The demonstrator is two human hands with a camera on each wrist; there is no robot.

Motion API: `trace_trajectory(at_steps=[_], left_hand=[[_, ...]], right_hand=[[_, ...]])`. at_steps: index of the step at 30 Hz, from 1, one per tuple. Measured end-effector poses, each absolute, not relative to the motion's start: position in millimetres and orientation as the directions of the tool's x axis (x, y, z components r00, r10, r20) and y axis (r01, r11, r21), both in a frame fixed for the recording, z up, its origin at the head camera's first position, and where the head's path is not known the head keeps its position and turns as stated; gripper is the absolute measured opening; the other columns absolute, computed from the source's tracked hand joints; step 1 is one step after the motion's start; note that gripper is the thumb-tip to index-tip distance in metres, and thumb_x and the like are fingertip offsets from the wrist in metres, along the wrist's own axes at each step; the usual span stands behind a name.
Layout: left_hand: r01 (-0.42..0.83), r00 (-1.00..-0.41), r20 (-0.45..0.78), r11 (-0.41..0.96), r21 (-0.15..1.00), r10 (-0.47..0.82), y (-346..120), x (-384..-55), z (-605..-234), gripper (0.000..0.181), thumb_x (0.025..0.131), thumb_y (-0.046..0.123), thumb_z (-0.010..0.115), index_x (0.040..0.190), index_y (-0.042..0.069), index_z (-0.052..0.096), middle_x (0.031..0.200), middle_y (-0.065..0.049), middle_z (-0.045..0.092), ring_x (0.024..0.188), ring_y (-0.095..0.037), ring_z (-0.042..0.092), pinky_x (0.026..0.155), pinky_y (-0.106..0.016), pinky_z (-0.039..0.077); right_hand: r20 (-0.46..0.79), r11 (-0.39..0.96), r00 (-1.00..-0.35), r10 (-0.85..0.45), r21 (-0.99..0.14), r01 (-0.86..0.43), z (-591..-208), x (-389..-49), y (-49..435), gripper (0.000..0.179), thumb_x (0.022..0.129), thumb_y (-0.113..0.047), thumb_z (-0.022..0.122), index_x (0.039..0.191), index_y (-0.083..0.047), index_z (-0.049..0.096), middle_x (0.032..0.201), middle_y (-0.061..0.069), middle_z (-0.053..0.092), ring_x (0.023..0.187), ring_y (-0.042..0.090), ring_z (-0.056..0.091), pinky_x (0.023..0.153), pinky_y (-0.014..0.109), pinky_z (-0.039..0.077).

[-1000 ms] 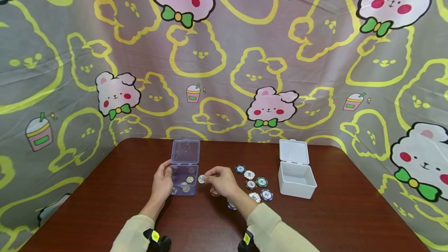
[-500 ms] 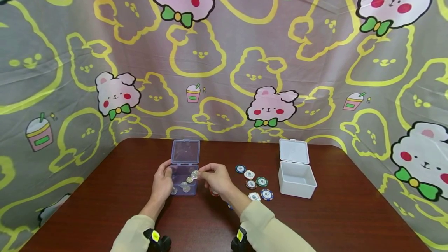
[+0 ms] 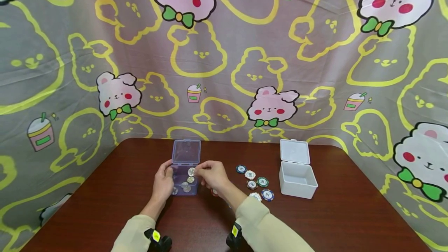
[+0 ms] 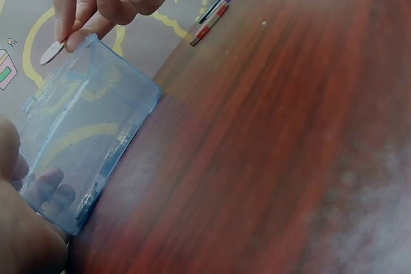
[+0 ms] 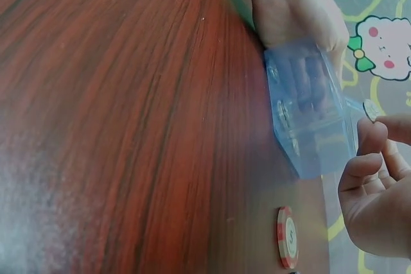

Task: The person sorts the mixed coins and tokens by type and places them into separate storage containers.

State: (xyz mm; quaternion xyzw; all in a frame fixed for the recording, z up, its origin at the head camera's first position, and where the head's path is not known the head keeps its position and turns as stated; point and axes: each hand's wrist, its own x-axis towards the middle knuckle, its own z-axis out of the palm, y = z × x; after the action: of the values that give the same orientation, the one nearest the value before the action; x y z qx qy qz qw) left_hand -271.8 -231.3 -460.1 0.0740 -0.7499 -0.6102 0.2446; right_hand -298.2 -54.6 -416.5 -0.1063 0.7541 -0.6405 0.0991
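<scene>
A see-through bluish plastic box (image 3: 189, 194) with its lid raised stands on the table; several silvery coins (image 3: 186, 187) lie inside. My left hand (image 3: 163, 184) grips the box by its left side, and the fingers show through the wall in the right wrist view. Between thumb and forefinger, my right hand (image 3: 214, 175) pinches a silvery coin (image 3: 191, 172). In the left wrist view this coin (image 4: 51, 53) is just above the box's rim. A red-and-white poker chip (image 5: 288, 238) lies near the box, mostly hidden by the right hand in the head view.
Several poker chips, among them a green chip (image 3: 263, 182) and a blue chip (image 3: 267, 195), lie spread right of the right hand. Further right stands a white box (image 3: 297, 186) with its lid up. A patterned cloth (image 3: 224, 88) hangs behind the brown table (image 3: 336, 205).
My right hand has moved left and slightly away from me, bringing the pinched coin from beside the clear box to over it. The left hand has stayed on the box.
</scene>
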Motion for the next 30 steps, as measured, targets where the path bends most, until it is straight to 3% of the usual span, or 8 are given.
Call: trace_trajectory(at_steps=[4, 11, 19, 25, 30], left_hand=[[0.186, -0.872, 0.271, 0.236, 0.954, -0.407, -231, -272, -460, 0.038, 0.106, 0.000, 0.034, 0.141, -0.010, 0.044, 0.125, -0.031, 0.060, 0.117, -0.033, 0.053, 0.086, -0.014, 0.038], [0.183, -0.872, 0.272, 0.244, 0.952, -0.407, -229, -272, -459, 0.038, 0.106, 0.000, 0.034, 0.140, -0.010, 0.045, 0.123, -0.030, 0.061, 0.113, -0.033, 0.055, 0.083, -0.016, 0.040], [0.182, -0.874, 0.273, 0.251, 0.951, -0.401, -227, -272, -457, 0.039, 0.106, 0.001, 0.034, 0.142, -0.010, 0.044, 0.125, -0.030, 0.061, 0.117, -0.033, 0.053, 0.087, -0.015, 0.037], [0.180, -0.871, 0.275, 0.257, 0.950, -0.407, -228, -272, -458, 0.038, 0.106, 0.001, 0.034, 0.141, -0.010, 0.045, 0.125, -0.030, 0.061, 0.119, -0.033, 0.053, 0.089, -0.016, 0.037], [0.160, -0.874, 0.264, 0.271, 0.949, -0.408, -232, -270, -459, 0.039, 0.107, 0.003, 0.034, 0.143, -0.008, 0.044, 0.127, -0.028, 0.060, 0.119, -0.032, 0.053, 0.088, -0.017, 0.037]], right_hand=[[0.004, 0.159, -0.959, -0.283, -0.986, -0.051, -415, -298, -58, 0.004, 0.085, -0.011, 0.073, 0.088, -0.010, 0.074, 0.052, 0.002, 0.057, 0.035, 0.007, 0.035, 0.031, 0.025, 0.018], [0.056, 0.139, -0.948, -0.312, -0.985, -0.104, -414, -300, -60, 0.005, 0.088, -0.004, 0.070, 0.091, -0.003, 0.073, 0.079, 0.016, 0.073, 0.036, 0.008, 0.041, 0.032, 0.020, 0.022], [0.094, 0.112, -0.941, -0.324, -0.984, -0.137, -415, -300, -58, 0.006, 0.088, -0.001, 0.069, 0.092, 0.002, 0.073, 0.076, 0.008, 0.074, 0.041, 0.008, 0.050, 0.034, 0.018, 0.026], [0.059, 0.140, -0.945, -0.321, -0.984, -0.109, -417, -296, -48, 0.005, 0.088, -0.007, 0.070, 0.092, -0.005, 0.072, 0.081, 0.017, 0.074, 0.036, 0.009, 0.041, 0.030, 0.021, 0.022], [0.046, 0.083, -0.937, -0.347, -0.993, -0.080, -419, -292, -39, 0.005, 0.087, -0.003, 0.067, 0.092, -0.003, 0.070, 0.086, 0.021, 0.073, 0.039, 0.010, 0.044, 0.032, 0.021, 0.025]])
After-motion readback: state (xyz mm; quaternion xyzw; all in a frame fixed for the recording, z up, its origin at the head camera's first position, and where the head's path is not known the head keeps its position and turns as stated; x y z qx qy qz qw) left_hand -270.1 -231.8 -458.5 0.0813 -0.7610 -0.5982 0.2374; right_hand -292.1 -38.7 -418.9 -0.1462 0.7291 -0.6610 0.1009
